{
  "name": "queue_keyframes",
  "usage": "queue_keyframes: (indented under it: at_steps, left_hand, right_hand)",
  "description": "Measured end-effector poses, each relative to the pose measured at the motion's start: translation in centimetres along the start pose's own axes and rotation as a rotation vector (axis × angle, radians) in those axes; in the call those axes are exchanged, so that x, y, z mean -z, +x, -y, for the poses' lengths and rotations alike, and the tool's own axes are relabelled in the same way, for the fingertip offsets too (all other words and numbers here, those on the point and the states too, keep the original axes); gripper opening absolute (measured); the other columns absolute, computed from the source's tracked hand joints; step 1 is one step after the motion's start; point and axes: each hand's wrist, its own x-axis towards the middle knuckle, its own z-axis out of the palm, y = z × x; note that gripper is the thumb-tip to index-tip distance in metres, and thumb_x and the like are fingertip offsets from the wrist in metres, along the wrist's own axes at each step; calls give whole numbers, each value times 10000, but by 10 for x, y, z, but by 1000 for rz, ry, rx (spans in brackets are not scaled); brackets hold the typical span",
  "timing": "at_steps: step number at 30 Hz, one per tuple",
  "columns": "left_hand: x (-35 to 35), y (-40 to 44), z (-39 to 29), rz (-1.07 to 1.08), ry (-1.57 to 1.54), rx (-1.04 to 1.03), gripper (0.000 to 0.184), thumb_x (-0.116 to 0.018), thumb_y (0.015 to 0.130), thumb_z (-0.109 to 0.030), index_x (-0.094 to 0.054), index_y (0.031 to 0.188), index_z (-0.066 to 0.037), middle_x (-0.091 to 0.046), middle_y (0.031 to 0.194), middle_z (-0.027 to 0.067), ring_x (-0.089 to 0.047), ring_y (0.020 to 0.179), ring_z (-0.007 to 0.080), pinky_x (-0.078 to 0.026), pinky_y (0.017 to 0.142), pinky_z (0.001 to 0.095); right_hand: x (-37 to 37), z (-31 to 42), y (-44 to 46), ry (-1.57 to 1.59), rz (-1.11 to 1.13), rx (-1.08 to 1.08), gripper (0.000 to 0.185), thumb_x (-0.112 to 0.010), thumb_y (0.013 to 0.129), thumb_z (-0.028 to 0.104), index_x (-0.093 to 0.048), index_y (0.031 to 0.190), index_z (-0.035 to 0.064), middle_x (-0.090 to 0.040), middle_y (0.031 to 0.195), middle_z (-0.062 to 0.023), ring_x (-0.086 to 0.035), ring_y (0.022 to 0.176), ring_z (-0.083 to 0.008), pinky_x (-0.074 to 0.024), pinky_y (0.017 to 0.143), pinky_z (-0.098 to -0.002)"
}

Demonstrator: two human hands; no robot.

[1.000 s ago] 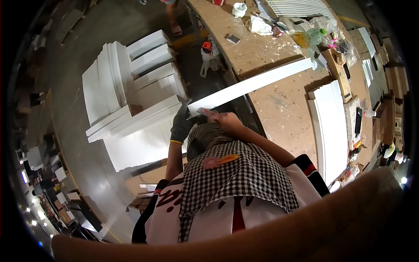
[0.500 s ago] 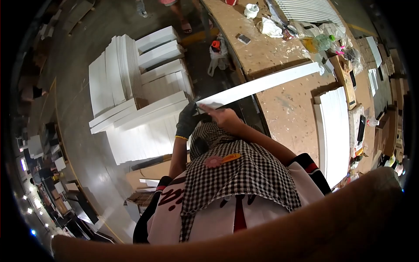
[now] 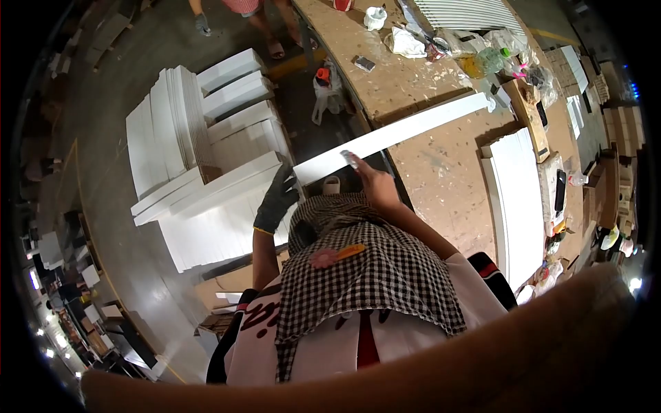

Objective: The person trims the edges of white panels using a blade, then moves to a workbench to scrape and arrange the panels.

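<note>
A long narrow white board point(image 3: 406, 132) lies slantwise, its far part on the brown workbench and its near end past the bench edge. My left hand point(image 3: 278, 199), in a dark grey glove with a yellow cuff edge, is at that near end, fingers and thumb about the board's corner. My bare right hand point(image 3: 377, 184) is closed on a small greyish-white piece point(image 3: 349, 160), held at the board's lower edge a short way from the end. What this piece is cannot be made out.
White boards point(image 3: 162, 131) are stacked at the left. More white strips point(image 3: 516, 199) lie on the workbench point(image 3: 441, 179), with a bottle point(image 3: 490, 60), a wooden block point(image 3: 529, 117) and plastic bags. A plastic bag point(image 3: 328, 93) hangs beside the bench. Another person's legs point(image 3: 265, 31) and gloved hand point(image 3: 202, 24) show at the top.
My right hand has moved away from the board's near end, rightward along it, with the small piece. My left hand stays at the end. More of the other person's gloved hand shows.
</note>
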Motion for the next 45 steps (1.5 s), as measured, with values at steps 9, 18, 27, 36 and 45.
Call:
queue_keyframes:
  at_steps: [9,18,27,36,45]
  left_hand:
    - [-9,10,-4,50,-133,17,719,-630,848,32,-356,1502,-86,-493,1393,72,-516,1198,170,-471,982,305]
    - [-18,10,-22,27,-53,-16,708,-641,830,45,-384,1479,-72,-530,1336,66,-516,1181,165,-466,975,299]
    - [-20,6,-15,-10,-141,11,697,-602,831,78,-376,1478,-45,-544,1346,55,-552,1175,170,-476,958,289]
    - [-21,13,-19,-6,-53,-21,671,-605,838,70,-400,1466,-50,-572,1293,56,-561,1134,164,-493,926,282]
    - [-18,18,-9,-8,-95,-42,646,-609,835,71,-422,1442,-43,-563,1300,85,-554,1165,178,-496,943,298]
  right_hand:
    - [0,-1,-7,-53,8,53,571,-519,924,72,-438,1464,242,-662,782,-230,-658,605,-361,-510,523,-441]
    - [3,-2,-8,-51,90,149,659,-496,892,29,-370,1505,238,-690,915,-211,-644,593,-348,-508,531,-426]
    - [38,-67,1,-119,-301,-133,436,-523,963,89,-546,1384,200,-659,995,-224,-667,635,-351,-512,533,-412]
    - [32,-64,-2,-60,-324,-146,411,-543,972,168,-562,1372,260,-609,774,-269,-623,639,-436,-473,554,-496]
    - [39,-75,2,-235,-342,-181,392,-548,986,210,-568,1370,287,-619,720,-257,-634,562,-389,-481,501,-463]
